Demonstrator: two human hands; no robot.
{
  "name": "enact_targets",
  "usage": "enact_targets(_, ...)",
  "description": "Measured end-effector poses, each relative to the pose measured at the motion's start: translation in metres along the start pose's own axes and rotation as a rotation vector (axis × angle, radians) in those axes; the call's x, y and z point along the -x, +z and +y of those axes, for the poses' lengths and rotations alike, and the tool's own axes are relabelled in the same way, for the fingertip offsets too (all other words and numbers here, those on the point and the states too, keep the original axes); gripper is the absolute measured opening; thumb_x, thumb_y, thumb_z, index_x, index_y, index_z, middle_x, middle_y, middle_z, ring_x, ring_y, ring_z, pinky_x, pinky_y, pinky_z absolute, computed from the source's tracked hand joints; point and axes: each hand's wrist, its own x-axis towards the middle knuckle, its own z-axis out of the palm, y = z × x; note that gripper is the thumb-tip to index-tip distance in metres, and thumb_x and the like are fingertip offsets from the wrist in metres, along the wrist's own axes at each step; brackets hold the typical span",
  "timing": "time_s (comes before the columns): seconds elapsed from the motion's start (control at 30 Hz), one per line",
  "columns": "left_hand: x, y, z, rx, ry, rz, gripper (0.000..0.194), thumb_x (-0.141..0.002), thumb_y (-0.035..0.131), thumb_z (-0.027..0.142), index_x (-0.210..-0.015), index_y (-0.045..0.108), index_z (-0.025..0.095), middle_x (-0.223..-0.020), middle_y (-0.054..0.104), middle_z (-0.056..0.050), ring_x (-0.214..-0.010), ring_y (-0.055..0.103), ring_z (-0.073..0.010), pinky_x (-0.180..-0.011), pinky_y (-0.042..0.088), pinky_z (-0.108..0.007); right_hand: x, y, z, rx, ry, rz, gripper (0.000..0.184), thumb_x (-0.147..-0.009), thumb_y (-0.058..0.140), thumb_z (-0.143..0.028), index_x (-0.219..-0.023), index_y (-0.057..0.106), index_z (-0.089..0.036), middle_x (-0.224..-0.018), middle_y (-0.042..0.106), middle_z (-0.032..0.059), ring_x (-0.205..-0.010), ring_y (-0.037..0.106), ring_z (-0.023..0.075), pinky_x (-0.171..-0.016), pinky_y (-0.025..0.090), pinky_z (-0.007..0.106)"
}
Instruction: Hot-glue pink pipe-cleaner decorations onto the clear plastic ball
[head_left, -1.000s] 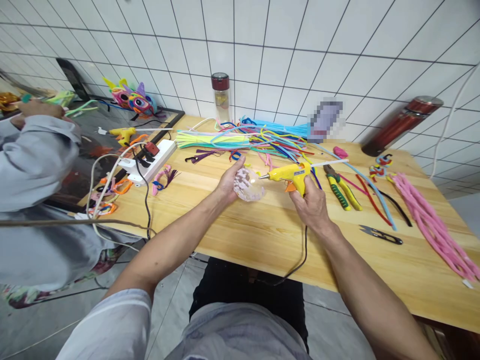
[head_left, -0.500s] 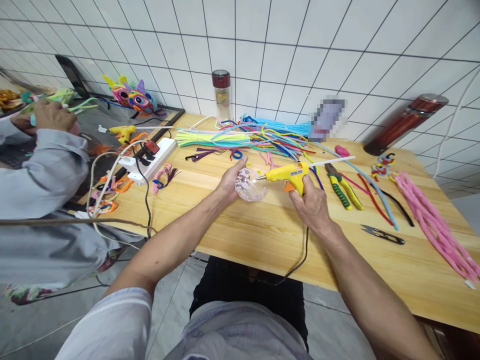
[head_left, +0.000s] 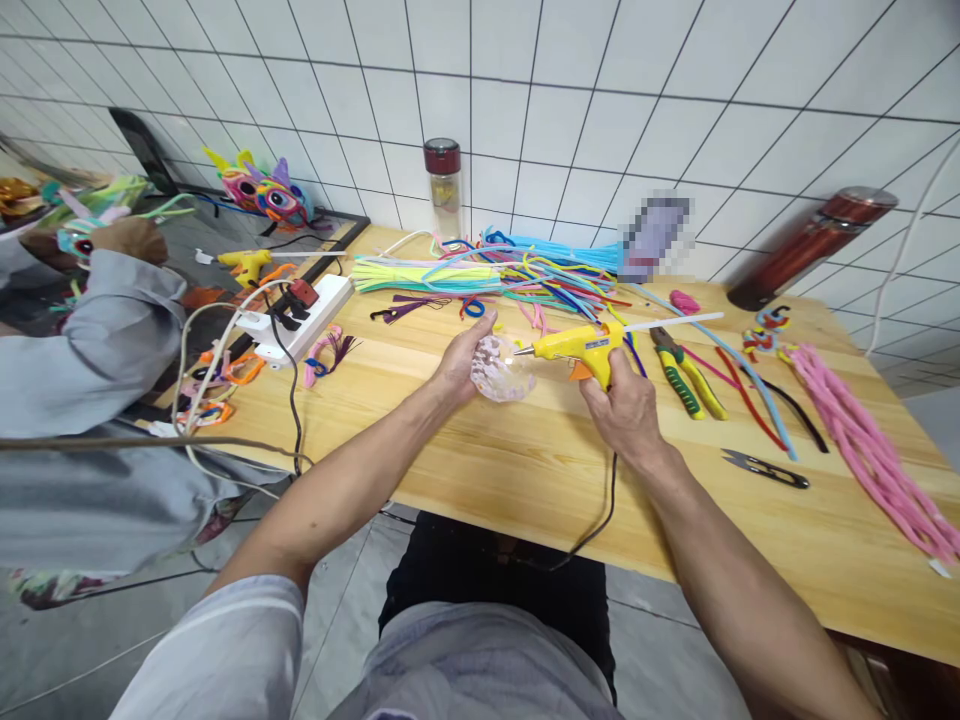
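A clear round ball with whitish patches rests in my left hand, whose fingers curl round its left side above the table. My right hand grips a yellow glue gun by its handle, near the orange trigger. The metal nozzle points left at the ball's right upper side; whether it touches the ball I cannot tell. A white glue stick sticks out of the gun's back end. From the handle a black cord hangs over the table's front edge.
Bundled pipe cleaners lie along the back. On the right are pliers, thread snips, pink strands and a red flask. A power strip with cables sits left, beside a co-worker's sleeve and another glue gun.
The glue gun has shifted slightly right, and its glue stick reaches further right. My left hand and the ball stay almost still. At left, the co-worker's hands have moved.
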Motion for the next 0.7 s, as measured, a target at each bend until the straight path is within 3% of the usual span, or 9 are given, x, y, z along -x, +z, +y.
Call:
enact_targets(0.33, 0.0005, 0.0001, 0.0, 0.027, 0.013, -0.04, 0.059, -0.087, 0.083, 0.045, -0.057, 0.039, 0.021, -0.042, 0.042, 0.008, -0.033, 0.04, -0.006, -0.037, 0.029, -0.019, -0.0007, -0.0022, -0.0027, -0.097, 0.032, -0.03, 0.016, -0.09, 0.052, -0.043, -0.09, 0.047, -0.027, -0.06, 0.048, -0.0033, -0.054, 0.046, 0.0185, -0.056, 0.032, 0.031)
enact_targets(0.7, 0.0043, 0.0022, -0.001, -0.045, 0.02, -0.067, 0.065, -0.087, 0.083, 0.049, -0.052, 0.036, 0.021, -0.041, 0.038, 0.007, -0.031, 0.035, -0.0047, -0.035, 0.023, -0.02, -0.0004, 0.0002, -0.0042, -0.095, 0.027, -0.077, 0.014, -0.087, 0.052, -0.039, -0.086, 0.043, -0.028, -0.058, 0.043, -0.0045, -0.05, 0.04, 0.0175, -0.055, 0.03, 0.031)
